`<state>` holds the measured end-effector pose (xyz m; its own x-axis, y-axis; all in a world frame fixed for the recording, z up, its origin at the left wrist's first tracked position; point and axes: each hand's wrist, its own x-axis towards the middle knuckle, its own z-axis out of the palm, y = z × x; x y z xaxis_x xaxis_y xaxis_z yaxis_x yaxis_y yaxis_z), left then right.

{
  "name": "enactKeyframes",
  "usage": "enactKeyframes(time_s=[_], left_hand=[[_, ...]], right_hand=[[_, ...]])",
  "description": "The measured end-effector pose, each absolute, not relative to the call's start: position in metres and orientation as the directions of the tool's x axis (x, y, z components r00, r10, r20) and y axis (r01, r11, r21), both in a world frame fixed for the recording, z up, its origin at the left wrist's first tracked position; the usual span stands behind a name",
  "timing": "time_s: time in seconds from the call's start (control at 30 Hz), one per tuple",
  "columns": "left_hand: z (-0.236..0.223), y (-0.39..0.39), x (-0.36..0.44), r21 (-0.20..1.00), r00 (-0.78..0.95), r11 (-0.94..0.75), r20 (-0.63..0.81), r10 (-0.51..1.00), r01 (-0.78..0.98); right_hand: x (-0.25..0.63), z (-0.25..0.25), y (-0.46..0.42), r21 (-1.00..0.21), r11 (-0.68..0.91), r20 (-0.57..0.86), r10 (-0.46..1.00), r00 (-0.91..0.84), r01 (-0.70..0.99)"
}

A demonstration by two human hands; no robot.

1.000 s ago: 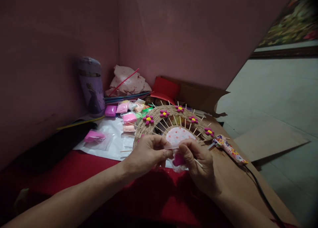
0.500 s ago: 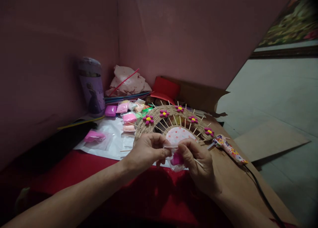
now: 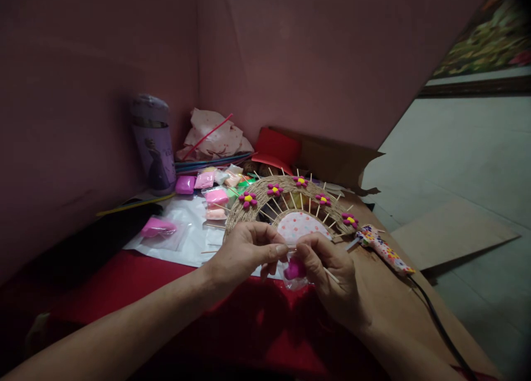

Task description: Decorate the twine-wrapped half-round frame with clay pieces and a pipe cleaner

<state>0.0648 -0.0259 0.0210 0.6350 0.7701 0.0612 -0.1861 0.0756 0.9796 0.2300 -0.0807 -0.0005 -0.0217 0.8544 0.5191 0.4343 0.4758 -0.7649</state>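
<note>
My left hand (image 3: 253,252) is closed in a pinch at the top of a small clear plastic bag (image 3: 296,283). A lump of magenta clay (image 3: 294,267) shows through the bag, which hangs between my hands. Pinching the bag's top from the other side is my right hand (image 3: 334,267); a thin wooden stick (image 3: 331,275) also pokes out of its grip. My fingers partly hide the bag's upper edge. Just beyond them lies a twine-wrapped ring (image 3: 238,218) with sticks and magenta-and-yellow flowers, around a dotted cloth disc (image 3: 302,226).
A flower-patterned glue gun (image 3: 384,249) with a black cord rests on the brown board to the right. Several clay packets (image 3: 216,196) lie on white plastic (image 3: 186,254) at the left. A purple tumbler (image 3: 153,149) stands by the pink wall, near a red item (image 3: 276,149).
My fingertips have shifted slightly along the top of the bag, and the stick in my right hand has tilted a little downward. The surroundings stay as they were.
</note>
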Motion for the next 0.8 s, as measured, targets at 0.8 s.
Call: enactKeyframes(time_s=[0.8], left_hand=[[0.0215,-0.0304,0.0655,0.991,0.603,-0.002,0.081,0.794,-0.131]], right_hand=[[0.2283,0.0044,-0.0821,-0.694,0.526,0.555,0.826,-0.100,0.492]])
